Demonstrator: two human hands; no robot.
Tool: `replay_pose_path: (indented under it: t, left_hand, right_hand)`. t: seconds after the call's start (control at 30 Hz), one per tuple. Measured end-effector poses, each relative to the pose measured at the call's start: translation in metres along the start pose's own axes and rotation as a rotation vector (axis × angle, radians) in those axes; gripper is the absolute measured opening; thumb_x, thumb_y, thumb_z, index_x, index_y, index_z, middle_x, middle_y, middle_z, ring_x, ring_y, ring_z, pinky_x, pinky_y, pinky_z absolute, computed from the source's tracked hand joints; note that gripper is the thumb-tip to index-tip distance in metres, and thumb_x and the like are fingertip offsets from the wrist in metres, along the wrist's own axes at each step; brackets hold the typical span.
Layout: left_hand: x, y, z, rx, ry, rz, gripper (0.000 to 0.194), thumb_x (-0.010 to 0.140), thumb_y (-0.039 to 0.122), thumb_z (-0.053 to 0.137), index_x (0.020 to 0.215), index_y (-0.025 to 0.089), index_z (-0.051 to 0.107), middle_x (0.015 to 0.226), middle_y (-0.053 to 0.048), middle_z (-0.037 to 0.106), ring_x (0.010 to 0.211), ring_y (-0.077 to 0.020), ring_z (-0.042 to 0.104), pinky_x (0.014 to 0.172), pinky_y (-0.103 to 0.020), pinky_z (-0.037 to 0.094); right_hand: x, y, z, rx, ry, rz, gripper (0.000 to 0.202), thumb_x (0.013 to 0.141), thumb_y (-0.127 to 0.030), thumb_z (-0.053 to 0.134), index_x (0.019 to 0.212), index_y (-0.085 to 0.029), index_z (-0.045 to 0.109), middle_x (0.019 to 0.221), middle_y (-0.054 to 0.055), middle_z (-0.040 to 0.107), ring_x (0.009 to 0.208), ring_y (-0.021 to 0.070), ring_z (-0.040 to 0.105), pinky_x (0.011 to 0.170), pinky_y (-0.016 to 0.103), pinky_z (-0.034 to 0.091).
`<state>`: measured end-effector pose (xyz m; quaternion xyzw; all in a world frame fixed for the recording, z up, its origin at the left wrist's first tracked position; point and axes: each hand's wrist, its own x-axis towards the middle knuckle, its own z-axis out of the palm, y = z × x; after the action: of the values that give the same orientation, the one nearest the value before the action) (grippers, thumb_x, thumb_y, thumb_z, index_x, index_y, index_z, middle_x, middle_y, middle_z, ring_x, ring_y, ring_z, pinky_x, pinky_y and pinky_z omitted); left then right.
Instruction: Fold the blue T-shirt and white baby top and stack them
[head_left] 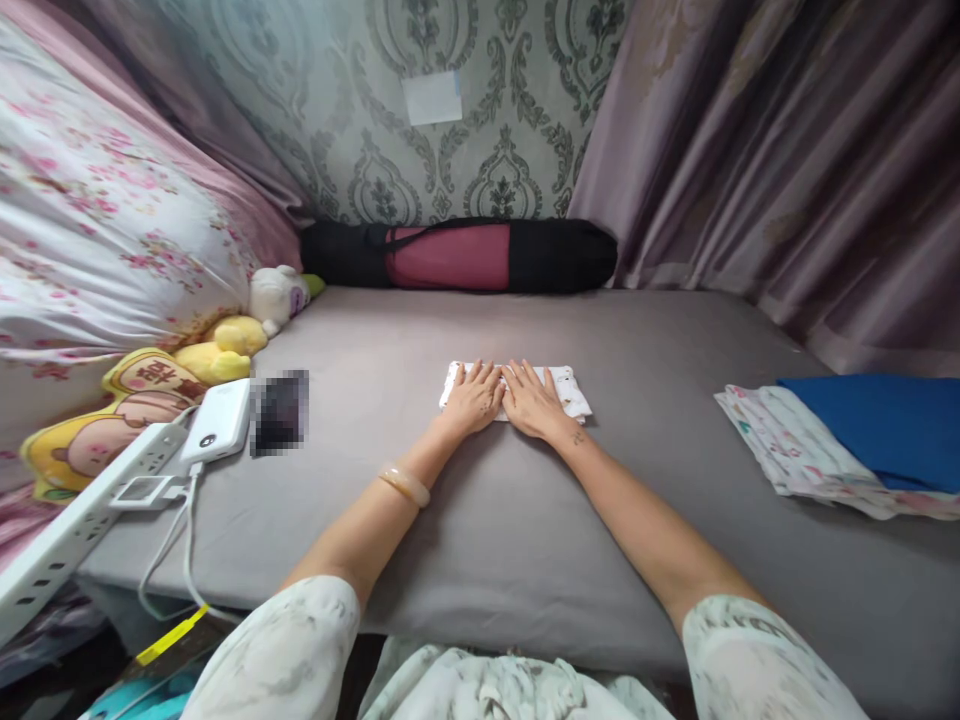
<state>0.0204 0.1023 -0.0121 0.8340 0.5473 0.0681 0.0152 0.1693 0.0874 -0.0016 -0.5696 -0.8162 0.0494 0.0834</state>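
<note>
A small folded white cloth (571, 390) with dark specks lies flat on the grey sheet, in the middle of the head view. My left hand (475, 395) rests palm down on its left half, fingers stretched out. On the right half lies my right hand (531, 398), also flat with the fingers spread. The two hands sit side by side, close together at the thumbs, and hide the cloth's middle. A pale bangle (405, 487) is on my left forearm.
Folded printed fabric and a blue cloth (885, 425) lie at the right. Leftward are a white power bank (217, 420), a power strip (97, 515), cables, a blurred dark object (280, 412) and plush toys (225, 345). A black and red long bag (457, 255) lies along the wall.
</note>
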Motion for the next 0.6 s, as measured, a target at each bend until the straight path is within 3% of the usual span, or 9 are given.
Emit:
replay_pose_path:
  t: [0.2,0.37,0.6]
  left_hand:
    - [0.0005,0.0013,0.0032,-0.042,-0.019,-0.052,0.054,0.100,0.039,0.020,0.149,0.019,0.033,0.155,-0.010,0.033,0.145,-0.0281,0.026,0.118,-0.055,0.015]
    - [0.0013,0.0011,0.0034,-0.059,-0.041,-0.072,0.056,0.100,0.040,0.019,0.149,0.017,0.032,0.156,-0.010,0.031,0.145,-0.0281,0.024,0.118,-0.053,0.015]
    - [-0.0014,0.0028,0.0006,-0.033,0.004,-0.114,0.055,0.101,0.041,0.018,0.148,0.018,0.035,0.153,-0.011,0.037,0.143,-0.0289,0.028,0.118,-0.051,0.015]
  right_hand:
    - [0.0021,0.0015,0.0010,0.039,-0.022,0.020,0.057,0.098,-0.032,0.021,0.151,-0.015,0.031,0.157,0.008,0.030,0.145,0.0271,0.022,0.117,0.054,0.012]
    - [0.0036,0.0035,0.0007,0.067,-0.043,0.036,0.056,0.098,-0.032,0.022,0.151,-0.017,0.032,0.156,0.007,0.031,0.144,0.0271,0.022,0.116,0.054,0.012]
    - [0.0016,0.0041,0.0014,0.045,-0.013,0.099,0.054,0.098,-0.032,0.021,0.148,-0.017,0.036,0.155,0.007,0.034,0.143,0.0275,0.025,0.116,0.053,0.012]
